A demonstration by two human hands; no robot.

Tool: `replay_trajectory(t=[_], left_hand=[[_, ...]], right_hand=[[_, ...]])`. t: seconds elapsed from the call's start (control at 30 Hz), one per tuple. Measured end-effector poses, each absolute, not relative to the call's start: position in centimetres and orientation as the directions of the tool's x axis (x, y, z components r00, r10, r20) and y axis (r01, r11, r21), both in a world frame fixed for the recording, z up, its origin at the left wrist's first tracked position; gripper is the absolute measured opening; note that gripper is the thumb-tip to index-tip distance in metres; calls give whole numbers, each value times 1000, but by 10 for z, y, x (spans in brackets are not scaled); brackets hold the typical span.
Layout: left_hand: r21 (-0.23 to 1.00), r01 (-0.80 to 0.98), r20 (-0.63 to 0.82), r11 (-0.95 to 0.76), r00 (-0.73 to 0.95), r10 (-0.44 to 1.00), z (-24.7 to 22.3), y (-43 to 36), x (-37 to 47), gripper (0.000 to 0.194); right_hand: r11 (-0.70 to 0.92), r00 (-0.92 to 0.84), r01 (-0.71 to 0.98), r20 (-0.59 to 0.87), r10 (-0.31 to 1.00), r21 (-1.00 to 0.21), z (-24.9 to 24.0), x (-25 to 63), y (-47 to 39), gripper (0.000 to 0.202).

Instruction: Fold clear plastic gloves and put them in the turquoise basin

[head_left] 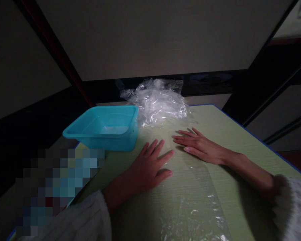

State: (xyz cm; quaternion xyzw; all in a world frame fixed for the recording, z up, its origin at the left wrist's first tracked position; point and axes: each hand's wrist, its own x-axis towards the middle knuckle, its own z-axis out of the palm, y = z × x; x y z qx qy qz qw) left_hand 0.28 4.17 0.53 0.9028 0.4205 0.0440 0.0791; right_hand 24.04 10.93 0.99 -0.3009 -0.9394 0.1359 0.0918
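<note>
A clear plastic sheet or bag (pixel 190 204) lies flat on the light green table (pixel 240 147), running from the near edge up between my hands. My left hand (pixel 149 165) rests on it with the fingers spread, holding nothing. On the right, my right hand (pixel 202 145) has its fingers stretched out and apart near the far part of the sheet, also holding nothing. Beyond both hands sits a crumpled heap of clear plastic (pixel 160 103) at the table's back edge. Where the sheet's far end lies is hard to tell.
A turquoise plastic basin (pixel 134 134) stands at the back left, left of the plastic heap. Something pixelated (pixel 65 187) lies along the left edge. A pale panel (pixel 150 40) with a dark band rises behind the table.
</note>
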Motion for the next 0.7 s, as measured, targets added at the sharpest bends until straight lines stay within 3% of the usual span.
replay_trajectory(t=[0.33,0.53,0.7], left_hand=[[172,773,-37,-610,624,780,6,43,4,58],[180,766,-25,-617,630,776,4,42,3,57],[177,769,-21,-615,627,778,3,42,2,57]], right_hand=[[727,-726,632,125,677,-266,4,237,127,52],[782,-786,559,126,605,-275,5,233,125,52],[719,-717,648,117,687,-252,1,236,127,58]])
